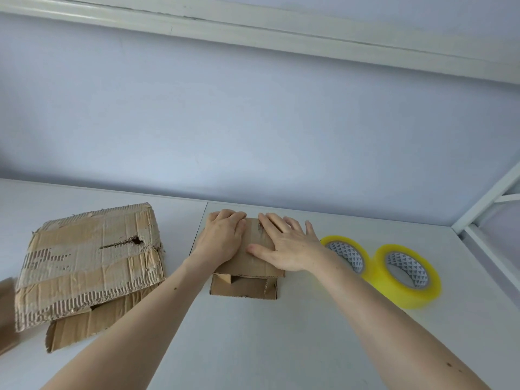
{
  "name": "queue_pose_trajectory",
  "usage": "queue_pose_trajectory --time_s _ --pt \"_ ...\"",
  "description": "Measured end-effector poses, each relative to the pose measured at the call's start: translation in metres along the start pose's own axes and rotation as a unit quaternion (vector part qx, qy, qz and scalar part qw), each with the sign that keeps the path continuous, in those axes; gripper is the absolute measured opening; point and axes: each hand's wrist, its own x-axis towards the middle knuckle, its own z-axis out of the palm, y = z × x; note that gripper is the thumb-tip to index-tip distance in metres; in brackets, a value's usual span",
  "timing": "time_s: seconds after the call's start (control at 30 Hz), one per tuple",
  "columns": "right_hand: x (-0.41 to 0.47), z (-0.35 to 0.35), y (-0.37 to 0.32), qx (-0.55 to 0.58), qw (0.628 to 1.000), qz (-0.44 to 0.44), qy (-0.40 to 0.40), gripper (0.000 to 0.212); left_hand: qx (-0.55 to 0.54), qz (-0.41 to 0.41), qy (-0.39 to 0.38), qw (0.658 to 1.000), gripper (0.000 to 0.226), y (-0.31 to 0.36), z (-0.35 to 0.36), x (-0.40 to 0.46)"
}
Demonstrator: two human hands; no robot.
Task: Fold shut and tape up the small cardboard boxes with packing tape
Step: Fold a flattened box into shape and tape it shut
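White tabletop [267, 347] against a pale blue wall [253, 122], white metal frame [484, 215] at far right.

Nearest the camera, bare forearms come in from the bottom edge. Small brown cardboard box [244, 287] sits mid-table, just beyond them. Top flaps folded down, but the near side gapes: a dark slot shows under the top flap, inner flap ends visible. Contents cannot be told, too dark. No tape visible on it.

Left hand [222, 237] lies on the box's left top, fingers curled over the far edge, gripping it. Right hand [284, 246] lies flat on the right top, fingers spread straight, thumb along the flap, pressing down. Both hands touch the box.

Two rolls of clear yellowish packing tape with patterned cores [405, 274] stand on the table just right of the box, touching each other, neither in hand. Right wrist partly covers the left roll.

Large worn, torn brown corrugated cardboard box [90, 263] lies at the left, well apart from the small one, crushed flat-ish, a hole in its top, old tape marks. Another cardboard piece [7, 313] is cut off by the left edge.

Progress judged: early. Folding nearly done on this box; taping not started. Left: take a roll, tape the seam, then other boxes.
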Motion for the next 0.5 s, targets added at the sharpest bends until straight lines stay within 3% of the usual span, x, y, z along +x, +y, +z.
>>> queue_pose_trajectory --time_s 0.17,0.23,0.37,0.5 --pt "0.001 0.004 0.002 -0.007 0.999 -0.032 -0.020 0.114 -0.008 -0.004 -0.001 1.000 0.042 0.001 -0.002 -0.002" --pt "0.001 0.004 0.003 0.012 0.999 -0.033 -0.024 0.115 -0.032 -0.006 0.003 0.999 0.041 0.001 -0.003 -0.001" --pt "0.008 -0.003 0.001 0.064 0.996 -0.027 0.053 0.091 -0.121 -0.028 0.032 0.992 0.041 0.000 -0.004 -0.004" --pt "0.023 0.002 -0.005 0.120 0.985 -0.003 0.121 0.057 -0.140 -0.027 0.051 0.989 0.035 -0.002 -0.002 -0.006"
